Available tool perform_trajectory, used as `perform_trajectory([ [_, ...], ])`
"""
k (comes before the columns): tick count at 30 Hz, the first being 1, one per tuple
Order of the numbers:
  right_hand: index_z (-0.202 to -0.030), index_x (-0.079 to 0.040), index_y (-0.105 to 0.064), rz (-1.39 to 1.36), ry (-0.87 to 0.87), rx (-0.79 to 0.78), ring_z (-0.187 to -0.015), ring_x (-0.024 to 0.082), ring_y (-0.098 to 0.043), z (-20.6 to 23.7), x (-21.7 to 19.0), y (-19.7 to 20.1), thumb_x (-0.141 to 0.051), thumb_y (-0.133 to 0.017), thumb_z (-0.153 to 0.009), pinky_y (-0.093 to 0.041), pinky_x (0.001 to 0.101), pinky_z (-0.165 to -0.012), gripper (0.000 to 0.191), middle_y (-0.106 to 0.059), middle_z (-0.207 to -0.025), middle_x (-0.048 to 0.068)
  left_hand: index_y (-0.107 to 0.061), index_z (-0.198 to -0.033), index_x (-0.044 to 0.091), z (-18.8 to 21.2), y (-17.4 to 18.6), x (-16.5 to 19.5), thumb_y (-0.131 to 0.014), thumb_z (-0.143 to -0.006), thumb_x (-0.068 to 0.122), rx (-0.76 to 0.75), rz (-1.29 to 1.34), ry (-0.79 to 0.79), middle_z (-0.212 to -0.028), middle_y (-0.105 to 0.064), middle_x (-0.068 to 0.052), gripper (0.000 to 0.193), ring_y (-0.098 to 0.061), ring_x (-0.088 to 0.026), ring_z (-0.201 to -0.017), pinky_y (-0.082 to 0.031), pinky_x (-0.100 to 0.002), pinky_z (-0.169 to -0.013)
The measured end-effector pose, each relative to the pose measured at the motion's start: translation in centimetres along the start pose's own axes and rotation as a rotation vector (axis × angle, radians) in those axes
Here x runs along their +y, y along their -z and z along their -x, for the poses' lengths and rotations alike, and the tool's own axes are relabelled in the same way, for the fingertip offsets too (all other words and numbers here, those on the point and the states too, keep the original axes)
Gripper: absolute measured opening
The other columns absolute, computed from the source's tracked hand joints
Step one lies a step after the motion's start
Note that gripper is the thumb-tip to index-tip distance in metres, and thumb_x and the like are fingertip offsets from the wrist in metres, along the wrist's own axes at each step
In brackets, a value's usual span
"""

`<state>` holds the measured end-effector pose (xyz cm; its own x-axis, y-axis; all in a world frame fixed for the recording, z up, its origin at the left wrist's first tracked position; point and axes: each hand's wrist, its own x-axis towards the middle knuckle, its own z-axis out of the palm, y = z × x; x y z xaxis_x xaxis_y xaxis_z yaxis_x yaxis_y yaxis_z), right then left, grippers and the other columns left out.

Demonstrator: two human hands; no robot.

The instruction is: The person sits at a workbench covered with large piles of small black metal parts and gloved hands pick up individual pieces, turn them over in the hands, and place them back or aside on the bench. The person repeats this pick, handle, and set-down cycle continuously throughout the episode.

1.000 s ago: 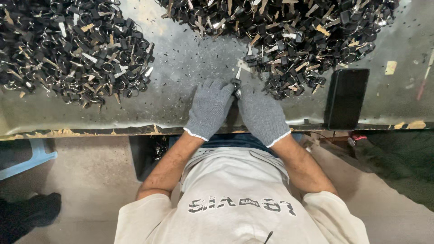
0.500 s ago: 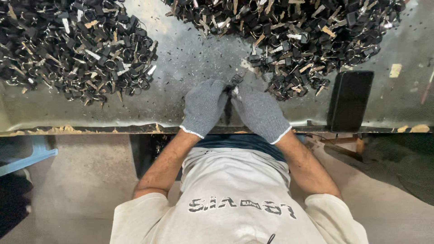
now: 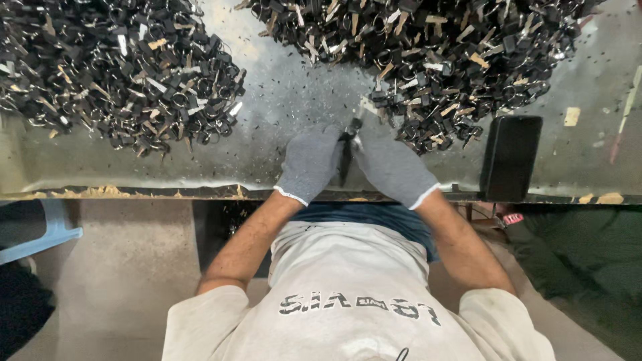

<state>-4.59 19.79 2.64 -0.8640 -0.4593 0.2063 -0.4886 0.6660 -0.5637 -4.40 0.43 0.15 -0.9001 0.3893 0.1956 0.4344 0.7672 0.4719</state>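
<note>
I am pinching a small dark metal piece between both gloved hands, left hand and right hand closed on it, near the workbench's front edge. I judge keeping it steady and low is helping.

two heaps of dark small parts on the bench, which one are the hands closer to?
The heap at upper right. Its near edge lies just beyond the gloved right hand and left hand; the upper-left heap sits apart across bare bench.
</note>
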Motion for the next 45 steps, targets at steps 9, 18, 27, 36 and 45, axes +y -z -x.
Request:
perform_trajectory([
  [9, -0.116, -0.004, -0.056, 0.437, -0.256, -0.223, -0.069, 0.038, -0.072, 0.7, -1.5, -2.2, -0.016, -0.059, -0.097, -0.058, 0.0509, -0.060, 0.023, -0.071, -0.089, 0.018, -0.064, -0.109, 0.006, 1.1, -1.0, -0.3, -0.068, -0.089, 0.010, 0.054, -0.028, -0.051, -0.097, -0.065, -0.015, 0.021, -0.065, -0.036, -0.094, -0.052, -0.048, -0.084],
  [18, -0.121, 0.000, -0.057, 0.551, -0.115, -0.179, -0.060, 0.031, -0.071, 1.1, -2.5, -1.8, -0.021, -0.063, -0.095, -0.057, 0.0457, -0.051, 0.034, -0.069, -0.084, 0.014, -0.064, -0.120, 0.005, 1.4, -1.0, -0.7, -0.065, -0.083, 0.006, 0.078, 0.075, -0.007, -0.107, -0.070, -0.017, 0.037, -0.066, -0.037, -0.099, -0.052, -0.047, -0.090],
  [27, -0.114, 0.005, -0.054, 0.002, -0.356, -0.452, -0.081, 0.047, -0.070, 0.6, 0.6, -3.4, -0.019, -0.059, -0.094, -0.056, 0.0574, -0.071, 0.032, -0.069, -0.094, 0.028, -0.063, -0.121, 0.002, 0.9, -1.2, -0.9, -0.062, -0.085, 0.005, 0.072, 0.103, -0.079, -0.106, -0.068, -0.020, 0.036, -0.066, -0.040, -0.100, -0.053, -0.048, -0.090],
  [36, -0.125, 0.007, -0.052, -0.087, -0.457, -0.194, -0.080, 0.050, -0.066, 0.7, 0.2, -2.0, -0.030, -0.062, -0.095, -0.054, 0.0565, -0.065, 0.048, -0.065, -0.095, 0.032, -0.064, -0.121, 0.005, 1.2, -0.2, 0.1, -0.074, -0.085, 0.018, 0.105, 0.116, 0.170, -0.091, -0.069, -0.014, 0.040, -0.068, -0.036, -0.080, -0.053, -0.048, -0.070],
  [45, -0.120, 0.006, -0.060, 0.424, -0.055, -0.133, -0.075, 0.036, -0.070, 2.9, -0.9, -1.5, -0.020, -0.065, -0.090, -0.057, 0.0458, -0.063, 0.039, -0.069, -0.083, 0.019, -0.066, -0.093, 0.011, 1.4, -0.8, -0.1, -0.072, -0.084, 0.016, 0.140, 0.066, 0.063, -0.084, -0.068, -0.011, 0.012, -0.068, -0.033, -0.076, -0.052, -0.047, -0.067],
])
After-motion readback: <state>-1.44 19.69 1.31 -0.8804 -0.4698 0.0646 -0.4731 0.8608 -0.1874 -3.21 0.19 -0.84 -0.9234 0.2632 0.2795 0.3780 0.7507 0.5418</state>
